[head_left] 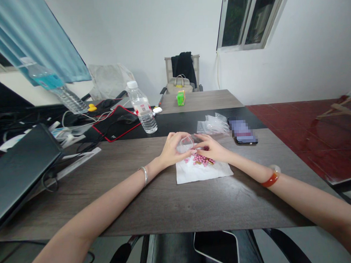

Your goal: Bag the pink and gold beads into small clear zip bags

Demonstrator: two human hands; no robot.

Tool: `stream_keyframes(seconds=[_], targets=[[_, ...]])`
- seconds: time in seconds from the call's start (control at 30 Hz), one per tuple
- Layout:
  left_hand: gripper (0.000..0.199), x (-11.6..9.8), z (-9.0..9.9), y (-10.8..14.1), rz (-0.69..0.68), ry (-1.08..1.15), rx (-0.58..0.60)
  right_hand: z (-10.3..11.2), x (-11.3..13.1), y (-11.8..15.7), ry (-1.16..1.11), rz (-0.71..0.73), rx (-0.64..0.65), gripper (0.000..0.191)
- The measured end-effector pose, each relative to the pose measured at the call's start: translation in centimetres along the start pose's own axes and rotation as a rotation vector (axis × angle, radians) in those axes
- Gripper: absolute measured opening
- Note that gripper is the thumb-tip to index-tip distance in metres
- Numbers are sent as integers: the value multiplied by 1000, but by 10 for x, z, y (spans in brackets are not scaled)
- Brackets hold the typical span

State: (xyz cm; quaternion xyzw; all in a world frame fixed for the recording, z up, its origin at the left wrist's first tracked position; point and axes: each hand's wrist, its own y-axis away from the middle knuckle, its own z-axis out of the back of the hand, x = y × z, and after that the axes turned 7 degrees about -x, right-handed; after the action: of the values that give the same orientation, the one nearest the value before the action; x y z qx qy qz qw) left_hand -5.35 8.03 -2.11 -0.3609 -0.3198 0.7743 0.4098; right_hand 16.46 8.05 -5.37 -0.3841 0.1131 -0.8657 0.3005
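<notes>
A thin silver bangle (143,176) circles the left wrist (151,167), toward eight o'clock. At four o'clock, the right wrist (254,171) wears a glossy orange-red band (270,180) topped with a clear round bead (275,169)

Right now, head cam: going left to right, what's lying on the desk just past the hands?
Black mouse pad with red edging → clear plastic water bottle with red label → crumpled clear plastic bags → black smartphone, screen blurred.
</notes>
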Motion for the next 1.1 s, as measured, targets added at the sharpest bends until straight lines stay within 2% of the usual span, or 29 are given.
stream_keyframes(seconds=[0.2, 0.4, 0.57, 0.67, 0.8, 1.1], targets=[[47, 0, 0, 1, 45, -15, 19, -2, -3, -2, -65, -67, -88, 12], [49, 1, 1, 2, 45, -15, 43, -1, 0, -5, -91, -145, -109, 9], [49, 1, 1, 1, 46, -8, 51, 4, 3, -5, -146, -235, -47, 13], [48, 1, 1, 1, 53, -12, 53, 8, 2, -6, -153, -228, -5, 17], [50, 0, 1, 1, 83, -28, 71, 11, 0, -7, -177, -227, 22, 15], [53, 0, 1, 1, 50, -18, 41, 16, 3, -10, -115, -205, 63, 8]])
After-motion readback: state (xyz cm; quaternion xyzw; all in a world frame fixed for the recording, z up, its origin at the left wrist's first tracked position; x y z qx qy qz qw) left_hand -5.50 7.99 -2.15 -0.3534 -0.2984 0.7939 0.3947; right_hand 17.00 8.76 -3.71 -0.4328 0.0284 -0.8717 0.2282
